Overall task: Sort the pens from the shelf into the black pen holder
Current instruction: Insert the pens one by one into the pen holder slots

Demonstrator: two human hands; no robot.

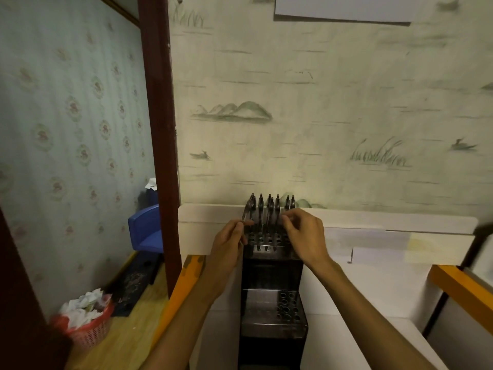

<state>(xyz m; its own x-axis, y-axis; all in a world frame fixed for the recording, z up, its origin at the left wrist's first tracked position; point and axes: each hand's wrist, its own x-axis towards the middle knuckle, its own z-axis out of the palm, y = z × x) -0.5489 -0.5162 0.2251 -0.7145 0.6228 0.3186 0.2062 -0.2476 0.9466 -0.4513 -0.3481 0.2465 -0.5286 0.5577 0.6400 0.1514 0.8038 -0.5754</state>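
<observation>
Black plastic: the pen holder (pixel 272 279) stands upright on the white surface (pixel 360 303), a stepped block whose tiers are drilled with round holes.
Top tier: a row of dark pens (pixel 269 209) stands at the back, near the wallpapered wall (pixel 320 116); I count about 6 or 7 caps, too close together to be sure.
Pen axis: vertical, tips down in the holes, caps up.
Empty holes: the front rows of the top tier and the lower tier (pixel 286 308) look mostly unfilled.
Left hand (pixel 229 241): at the holder's left edge, fingers curled and pinching a thin dark pen that slants up toward the row.
Right hand (pixel 304 233): at the right end of the row, fingers bent and bunched against the pens; whether it pinches 1 cannot be told.
Key relation: the open holes lie just below and in front of both sets of fingertips, between the 2 hands; the left hand's pen is nearest.
Likely need: tilting that pen to vertical over a free hole, judging from its slant.
Shelf: not identifiable here.
Floor, left: a red basket (pixel 88 327) full of crumpled paper.
</observation>
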